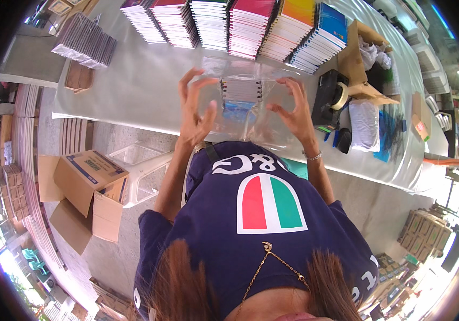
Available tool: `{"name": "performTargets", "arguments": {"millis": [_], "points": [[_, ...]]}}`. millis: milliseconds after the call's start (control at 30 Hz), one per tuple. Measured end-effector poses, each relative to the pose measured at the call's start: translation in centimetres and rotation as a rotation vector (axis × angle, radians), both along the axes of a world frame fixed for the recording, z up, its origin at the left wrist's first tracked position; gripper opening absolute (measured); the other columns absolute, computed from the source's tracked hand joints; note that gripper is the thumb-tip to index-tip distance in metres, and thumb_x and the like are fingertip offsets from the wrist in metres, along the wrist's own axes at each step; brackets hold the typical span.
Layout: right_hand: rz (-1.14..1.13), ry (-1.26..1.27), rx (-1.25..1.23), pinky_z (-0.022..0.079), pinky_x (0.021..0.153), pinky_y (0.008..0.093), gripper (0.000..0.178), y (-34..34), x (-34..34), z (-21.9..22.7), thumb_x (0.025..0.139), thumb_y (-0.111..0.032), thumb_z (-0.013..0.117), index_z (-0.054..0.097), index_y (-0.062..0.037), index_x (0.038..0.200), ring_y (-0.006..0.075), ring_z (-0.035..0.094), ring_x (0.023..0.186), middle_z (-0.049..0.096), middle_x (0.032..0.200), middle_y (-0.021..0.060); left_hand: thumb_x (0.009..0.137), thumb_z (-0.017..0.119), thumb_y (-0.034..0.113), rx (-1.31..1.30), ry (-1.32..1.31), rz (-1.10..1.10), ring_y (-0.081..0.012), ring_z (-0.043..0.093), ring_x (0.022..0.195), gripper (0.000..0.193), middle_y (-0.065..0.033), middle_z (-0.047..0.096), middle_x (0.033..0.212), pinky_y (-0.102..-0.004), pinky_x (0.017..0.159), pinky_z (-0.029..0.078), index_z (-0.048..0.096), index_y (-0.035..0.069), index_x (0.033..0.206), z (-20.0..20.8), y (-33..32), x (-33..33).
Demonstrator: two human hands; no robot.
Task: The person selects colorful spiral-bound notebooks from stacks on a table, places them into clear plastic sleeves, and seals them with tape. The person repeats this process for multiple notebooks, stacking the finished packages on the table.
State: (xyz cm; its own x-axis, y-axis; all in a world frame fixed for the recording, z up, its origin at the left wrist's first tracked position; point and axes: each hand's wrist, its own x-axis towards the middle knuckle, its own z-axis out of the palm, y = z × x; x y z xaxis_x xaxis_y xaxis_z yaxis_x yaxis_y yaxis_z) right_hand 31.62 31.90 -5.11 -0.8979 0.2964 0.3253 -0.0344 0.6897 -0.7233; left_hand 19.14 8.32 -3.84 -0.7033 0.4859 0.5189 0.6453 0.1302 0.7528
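Note:
A stack of spiral notebooks (242, 87) lies at the front of the table, its coiled edges showing on both sides. Clear plastic film (261, 125), apparently a bag, surrounds it and hangs toward my body. A blue patch shows on the stack's near side. To the left of the stack, my left hand (196, 107) hovers with thumb and fingers spread in a curve. My right hand (293, 109) mirrors it on the other side, fingers bent and apart. Neither hand visibly grips anything; whether fingertips brush the film I cannot tell.
Several notebook stacks (250, 27) in different colours line the table's far side. Another stack (84, 41) stands at the left. On the right are a tape dispenser (328, 96), an open carton (360, 59) and a white plastic-wrapped bundle (364, 125). A cardboard box (88, 179) rests by a white stool (146, 168).

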Motion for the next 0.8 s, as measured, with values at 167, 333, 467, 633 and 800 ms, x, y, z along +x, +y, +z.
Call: {"name": "performTargets", "arguments": {"millis": [167,333,467,633,800], "points": [[-0.084,0.048,-0.279,0.044,0.095,0.0391,0.094,-1.8,1.5,-6.0,0.067,-0.021,0.088,0.033,-0.0080,0.142,0.0245,0.049,0.117,0.043,0.136,0.0124,0.074,0.076,0.011,-0.051,-0.081,0.096,-0.0348,0.040,0.126,0.070,-0.0189,0.044,0.131,-0.0448,0.107,0.032,0.041,0.004,0.134,-5.1,-1.1,1.2],[-0.009,0.071,-0.299,0.045,0.092,0.0398,0.093,-3.1,0.7,-8.9,0.065,-0.021,0.088,0.034,-0.0087,0.140,0.0292,0.048,0.117,0.040,0.136,0.0137,0.069,0.085,0.015,-0.023,-0.176,0.131,-0.0308,0.048,0.120,0.077,-0.0143,0.049,0.127,-0.0418,0.101,0.039,0.043,0.004,0.132,-8.1,0.9,1.7],[0.034,0.082,-0.243,0.046,0.093,0.0402,0.085,-4.1,-0.7,-8.1,0.065,-0.016,0.086,0.040,-0.0111,0.137,0.0307,0.046,0.121,0.038,0.137,0.0148,0.071,0.083,0.012,-0.035,-0.105,0.110,-0.0287,0.051,0.117,0.068,-0.0131,0.051,0.126,-0.0420,0.098,0.042,0.048,0.005,0.129,-7.8,1.8,1.3],[0.033,0.072,-0.105,0.045,0.099,0.0407,0.075,-4.6,-2.1,-7.0,0.066,-0.009,0.085,0.049,-0.0113,0.131,0.0325,0.040,0.128,0.038,0.138,0.0164,0.068,0.083,0.011,-0.074,-0.032,0.112,-0.0305,0.053,0.113,0.057,-0.0117,0.056,0.119,-0.0400,0.096,0.045,0.060,0.010,0.120,-6.7,2.7,1.0],[-0.005,0.131,-0.132,0.044,0.100,0.0412,0.068,-3.9,-1.6,-8.2,0.065,-0.010,0.085,0.056,-0.0115,0.126,0.0332,0.041,0.128,0.045,0.133,0.0162,0.068,0.082,0.012,-0.125,0.117,0.057,-0.0290,0.055,0.110,0.046,-0.0076,0.059,0.113,-0.0390,0.093,0.046,0.068,0.013,0.111,-6.5,2.6,0.1]]}}
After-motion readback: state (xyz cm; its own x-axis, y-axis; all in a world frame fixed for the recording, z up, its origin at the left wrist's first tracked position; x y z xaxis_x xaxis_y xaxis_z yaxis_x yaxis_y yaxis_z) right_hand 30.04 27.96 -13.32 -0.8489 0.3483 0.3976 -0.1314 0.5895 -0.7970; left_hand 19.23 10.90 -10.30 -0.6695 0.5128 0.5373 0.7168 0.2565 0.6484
